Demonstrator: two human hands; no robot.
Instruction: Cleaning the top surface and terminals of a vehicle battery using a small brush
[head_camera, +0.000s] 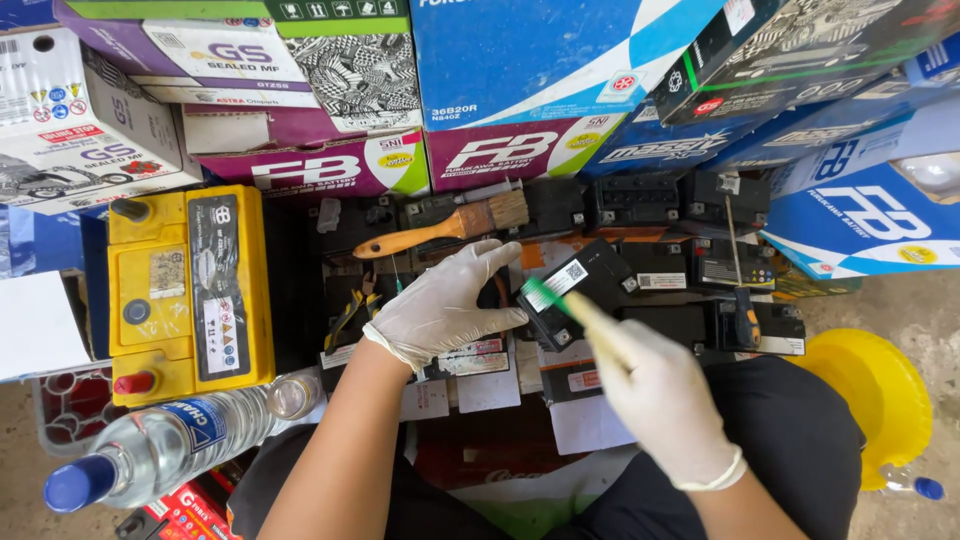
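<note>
Seen from above, looking down at two gloved hands over a spread of small black batteries (690, 270) laid in rows on the ground. Left hand (440, 305), in a thin white glove, fingers partly spread and lightly curled, thumb side pressed against a small black battery (575, 290) tilted up on one edge, steadying it rather than closing around it. Right hand (660, 400), also gloved, closed around a pale-handled toothbrush (570, 308), green brush head touching the near face of that tilted battery; handle blurred. Just behind the tilted battery, a paintbrush (440, 230) with an orange wooden handle and tan bristles lying flat across the battery row. To the right of the tilted battery, a screwdriver (740, 290) with a dark handle resting on other batteries. Well to the left of the tilted battery, a large yellow car battery (190, 290) with a black label on top. Nearer than that and further left, a clear plastic water bottle (160, 445) with a blue cap lying on its side. Beyond the tilted battery, stacked cardboard boxes (530, 60) in blue, purple and white along the top of the view. Far right of the tilted battery, a yellow plastic funnel-shaped item (880, 400) on the concrete floor
</note>
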